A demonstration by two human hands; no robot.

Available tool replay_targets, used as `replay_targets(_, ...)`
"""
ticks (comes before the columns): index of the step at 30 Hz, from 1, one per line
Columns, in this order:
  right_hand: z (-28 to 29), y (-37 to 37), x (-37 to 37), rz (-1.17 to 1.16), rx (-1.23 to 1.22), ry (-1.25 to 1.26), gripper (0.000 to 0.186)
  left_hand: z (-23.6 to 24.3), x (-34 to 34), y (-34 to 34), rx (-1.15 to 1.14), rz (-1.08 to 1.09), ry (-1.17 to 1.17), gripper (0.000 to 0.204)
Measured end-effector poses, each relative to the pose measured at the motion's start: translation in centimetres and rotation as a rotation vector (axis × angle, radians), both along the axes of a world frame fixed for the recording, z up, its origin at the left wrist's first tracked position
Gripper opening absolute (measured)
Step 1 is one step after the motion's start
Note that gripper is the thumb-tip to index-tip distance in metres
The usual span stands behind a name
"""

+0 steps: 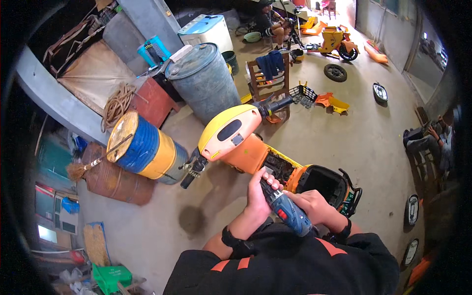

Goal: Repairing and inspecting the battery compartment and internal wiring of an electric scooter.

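My left hand (259, 194) is wrapped round the upper end of a blue and black handheld power tool (291, 212) with red marks on its body. My right hand (314, 205) is closed against the tool's right side, its fingertips partly hidden. The tool is tilted, its rounded blue end close to my chest. Just beyond my hands stands a yellow and orange electric scooter (231, 132). Its middle body is uncovered, showing dark inner parts (279, 166), and a black storage bin (322, 180) lies open behind that, beside my right hand.
Left are a blue-yellow drum (158, 153), a rusty drum (118, 178), a broom (93, 164) and a grey-blue drum (204, 81). Ahead stand a wooden chair (256, 83) and another scooter (334, 40), with a loose wheel (335, 73). People sit at the back and far right.
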State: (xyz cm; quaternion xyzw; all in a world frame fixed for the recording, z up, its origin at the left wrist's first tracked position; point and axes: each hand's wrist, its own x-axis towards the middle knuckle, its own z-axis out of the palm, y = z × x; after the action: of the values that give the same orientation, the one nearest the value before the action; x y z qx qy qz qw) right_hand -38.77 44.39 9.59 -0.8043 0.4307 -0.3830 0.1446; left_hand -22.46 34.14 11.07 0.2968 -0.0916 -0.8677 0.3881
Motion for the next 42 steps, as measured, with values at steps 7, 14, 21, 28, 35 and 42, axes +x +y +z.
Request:
replay_targets(7,-0.2,-0.1,0.2,0.009,0.019,-0.004,0.076,-0.7,0.2,-0.2,-0.012,-0.004,0.019,0.027)
replay_targets(14,-0.1,0.1,0.3,0.010,0.040,-0.009,0.076,-0.7,0.1,-0.2,-0.017,-0.003,0.000,0.027)
replay_targets(21,-1.4,-0.1,0.7,0.026,0.028,-0.111,0.076,-0.5,-0.1,-0.4,0.002,0.026,0.064,0.030)
replay_targets(28,-2.9,0.6,1.8,-0.059,0.179,-0.275,0.072,0.3,-0.9,-0.5,-0.006,0.002,0.143,0.033)
replay_targets(35,-1.9,-0.4,0.3,-0.014,0.060,-0.093,0.070,-0.5,-0.5,-1.0,0.004,-0.002,0.064,0.029)
replay_targets(42,-2.1,-0.3,0.5,-0.018,0.094,-0.098,0.073,-1.4,-0.4,-0.8,0.016,0.041,0.029,0.026)
